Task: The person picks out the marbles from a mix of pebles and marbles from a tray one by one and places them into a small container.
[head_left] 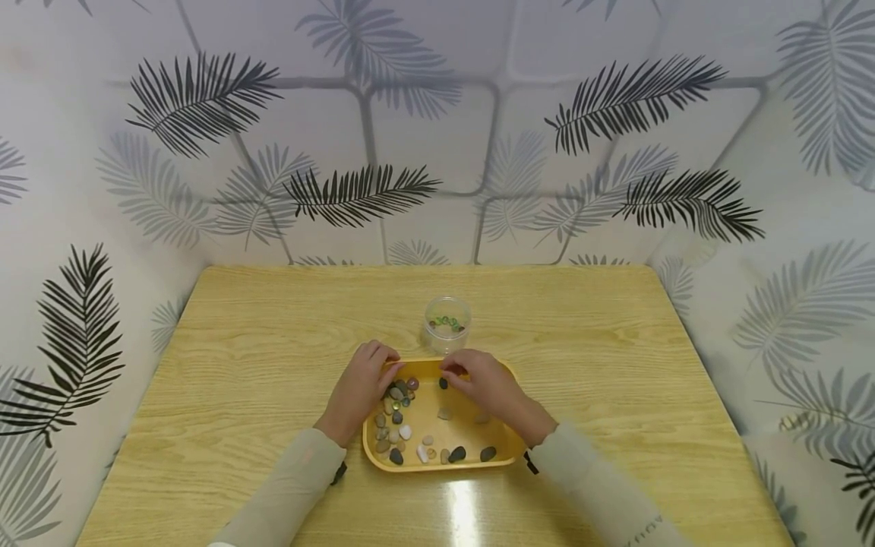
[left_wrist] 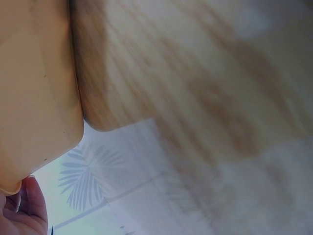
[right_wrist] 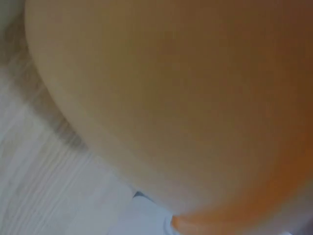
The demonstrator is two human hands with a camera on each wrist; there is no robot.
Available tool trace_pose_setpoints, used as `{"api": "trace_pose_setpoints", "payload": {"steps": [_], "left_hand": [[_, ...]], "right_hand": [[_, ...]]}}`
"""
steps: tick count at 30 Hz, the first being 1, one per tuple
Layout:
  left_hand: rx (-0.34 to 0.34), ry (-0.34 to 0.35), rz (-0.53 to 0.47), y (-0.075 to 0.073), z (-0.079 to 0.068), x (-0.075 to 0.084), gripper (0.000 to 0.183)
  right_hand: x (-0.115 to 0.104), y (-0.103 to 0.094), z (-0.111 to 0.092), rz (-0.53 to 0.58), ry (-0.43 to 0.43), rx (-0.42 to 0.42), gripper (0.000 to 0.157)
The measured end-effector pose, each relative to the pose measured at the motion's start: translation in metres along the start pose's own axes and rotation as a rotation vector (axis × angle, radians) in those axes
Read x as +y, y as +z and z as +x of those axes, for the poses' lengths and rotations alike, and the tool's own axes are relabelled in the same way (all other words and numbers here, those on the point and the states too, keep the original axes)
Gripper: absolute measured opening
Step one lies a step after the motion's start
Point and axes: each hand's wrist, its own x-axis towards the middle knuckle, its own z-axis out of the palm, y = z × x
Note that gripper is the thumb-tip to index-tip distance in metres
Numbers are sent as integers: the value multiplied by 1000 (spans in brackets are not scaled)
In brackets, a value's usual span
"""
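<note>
A yellow tray (head_left: pixel 472 463) lies on the table with pebbles in it, several grouped along its left side. My left hand (head_left: pixel 362 384) grips the tray's far left corner, thumb inside the rim and fingers outside. In the left wrist view, the tray's pale wall (left_wrist: pixel 39 88) stands above the fingertips. My right hand (head_left: pixel 488 384) bends over the far right part of the tray, fingers curled toward the thumb. A small dark stone (head_left: pixel 443 384) shows just below its fingertips; I cannot tell whether it is pinched. A blurred surface fills most of the right wrist view.
A clear round container (head_left: pixel 447 315) holding green and dark beads stands just behind the tray's far rim. White stones (head_left: pixel 405 431) and dark stones (head_left: pixel 456 454) lie toward the tray's near side. The wooden table (head_left: pixel 273 327) meets a leaf-patterned backdrop (head_left: pixel 437 137) at its far edge.
</note>
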Motion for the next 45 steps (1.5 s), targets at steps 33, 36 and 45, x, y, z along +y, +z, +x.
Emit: {"api": "trace_pose_setpoints", "payload": {"steps": [33, 36, 45], "left_hand": [[24, 26, 11, 2, -1, -1, 12], [25, 28, 7, 2, -1, -1, 12], [18, 30, 2, 1, -1, -2, 12]], "right_hand": [[-34, 52, 7, -42, 3, -131, 10], [-34, 57, 8, -54, -14, -108, 6], [-37, 66, 11, -90, 2, -79, 10]]}}
